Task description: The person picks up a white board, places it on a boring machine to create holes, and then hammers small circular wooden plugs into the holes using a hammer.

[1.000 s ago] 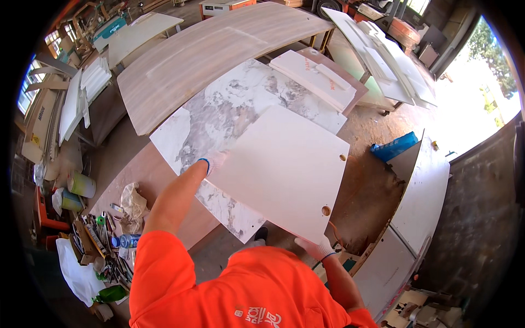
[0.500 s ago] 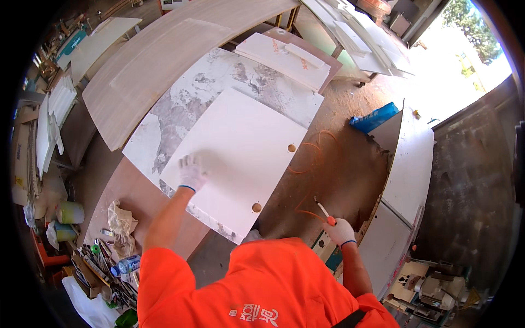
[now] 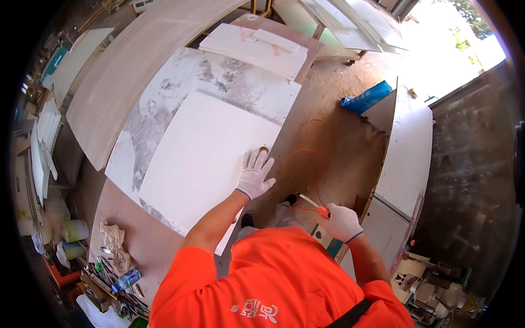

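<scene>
A white panel [image 3: 194, 147] with round holes along its right side lies on a grey-and-white marbled board [image 3: 147, 95]. My gloved left hand [image 3: 254, 177] rests near the panel's right edge, fingers spread, holding nothing. Just beyond its fingertips is one round hole [image 3: 263, 149]; my left forearm mostly covers the other. Off the panel to the right, my gloved right hand [image 3: 342, 223] is closed round an air blow gun [image 3: 313, 203] with a red-orange body and a thin, pale nozzle pointing up and left. A thin orange hose [image 3: 301, 152] loops over the floor near it.
Stacked white boards [image 3: 249, 49] lie beyond the marbled board. A long wooden panel [image 3: 136, 71] stretches along the far left. On my right stands a white-topped bench [image 3: 404, 164] with a blue bag [image 3: 369, 97] beside it. Tools and a plastic bottle [image 3: 127, 280] crowd the lower left.
My left hand has moved right across the white panel to its right edge by the hole. My right hand, still holding the air blow gun, has shifted slightly. The whole view has shifted.
</scene>
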Tool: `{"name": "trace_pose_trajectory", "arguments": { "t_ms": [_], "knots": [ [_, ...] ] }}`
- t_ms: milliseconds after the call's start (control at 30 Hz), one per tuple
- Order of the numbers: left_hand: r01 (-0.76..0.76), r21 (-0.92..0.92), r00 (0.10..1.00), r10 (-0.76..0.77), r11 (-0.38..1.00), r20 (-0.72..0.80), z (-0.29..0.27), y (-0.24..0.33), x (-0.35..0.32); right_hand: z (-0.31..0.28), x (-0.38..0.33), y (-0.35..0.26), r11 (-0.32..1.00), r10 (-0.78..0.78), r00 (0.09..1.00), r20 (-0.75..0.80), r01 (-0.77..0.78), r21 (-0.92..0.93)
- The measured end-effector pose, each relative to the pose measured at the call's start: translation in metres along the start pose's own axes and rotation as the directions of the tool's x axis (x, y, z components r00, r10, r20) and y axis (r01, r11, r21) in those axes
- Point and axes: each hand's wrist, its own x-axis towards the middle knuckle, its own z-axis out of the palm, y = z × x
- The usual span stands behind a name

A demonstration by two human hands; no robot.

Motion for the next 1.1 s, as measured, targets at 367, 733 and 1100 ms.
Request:
{"name": "trace_pose_trajectory", "arguments": {
  "t_ms": [367, 733, 1100],
  "knots": [
    [0.007, -0.313, 0.986, 0.045, 0.95, 0.16, 0.049, 0.08, 0.139, -0.056, 0.041, 0.206, 0.097, 0.198, 0.976, 0.085, -0.106, 0.99],
    [0.332, -0.6, 0.922, -0.117, 0.728, 0.368, 0.108, 0.055, 0.314, -0.01, 0.144, 0.267, -0.202, 0.654, 0.741, 0.153, -0.024, 0.979],
    [0.513, -0.771, 0.836, -0.017, 0.378, 0.549, 0.107, 0.047, 0.588, -0.243, 0.282, 0.222, 0.299, 0.315, 0.936, 0.154, -0.252, 0.92]
  ]
}}
